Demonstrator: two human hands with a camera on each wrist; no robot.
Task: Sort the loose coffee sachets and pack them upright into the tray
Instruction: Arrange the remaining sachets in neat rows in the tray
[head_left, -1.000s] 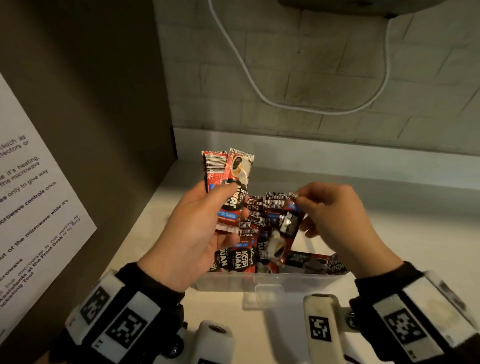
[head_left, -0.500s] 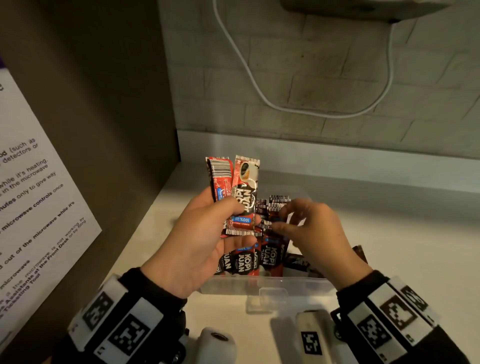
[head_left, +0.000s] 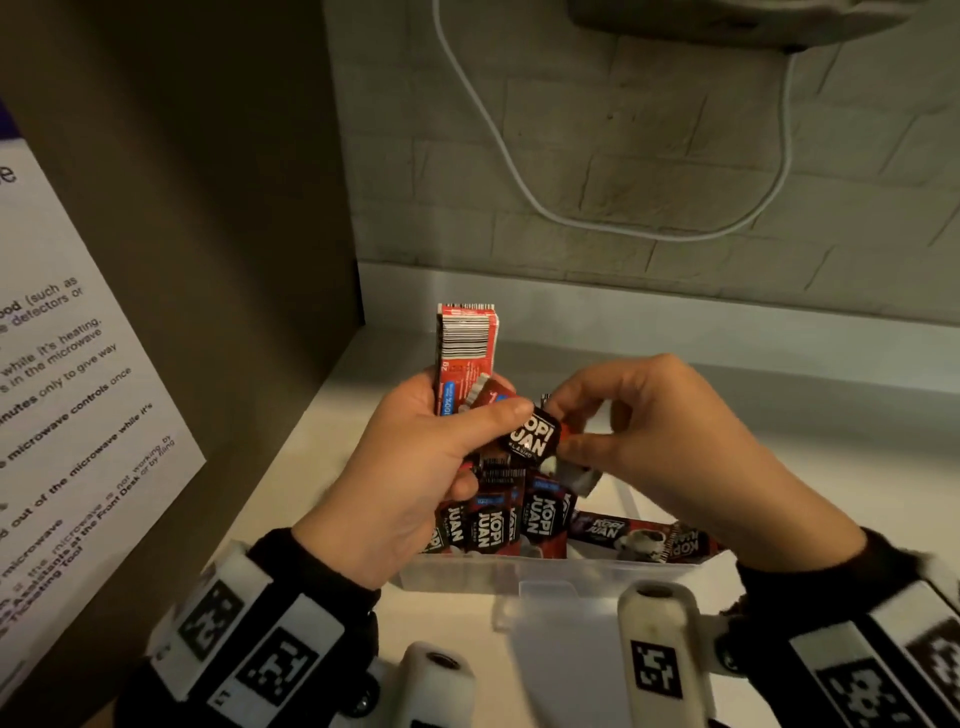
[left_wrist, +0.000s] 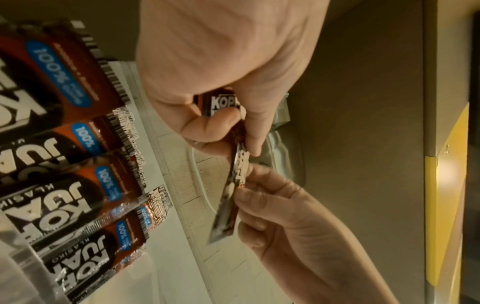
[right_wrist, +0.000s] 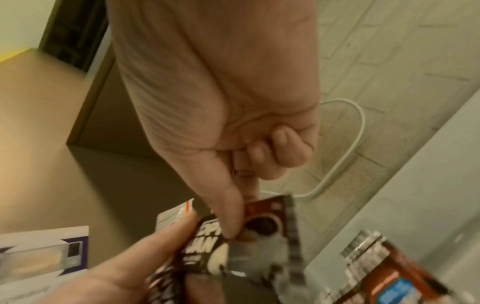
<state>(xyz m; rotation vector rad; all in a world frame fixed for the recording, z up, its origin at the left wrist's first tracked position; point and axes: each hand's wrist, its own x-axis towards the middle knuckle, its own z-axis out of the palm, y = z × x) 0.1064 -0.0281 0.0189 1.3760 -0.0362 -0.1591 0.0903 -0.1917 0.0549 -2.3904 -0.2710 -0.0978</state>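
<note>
Over on the left, the left hand (head_left: 415, 467) is gripping a small bunch of sachets (head_left: 465, 353) standing up, probably collecting them so they go in as one neat stack. The right hand (head_left: 649, 447) pinches another sachet (head_left: 532, 439) and feeds it across. Below sits the clear tray (head_left: 571, 574) on the counter (head_left: 831, 467), some sachets already upright at its left end, a few looking flat on the right, though that part's blurry.
</note>
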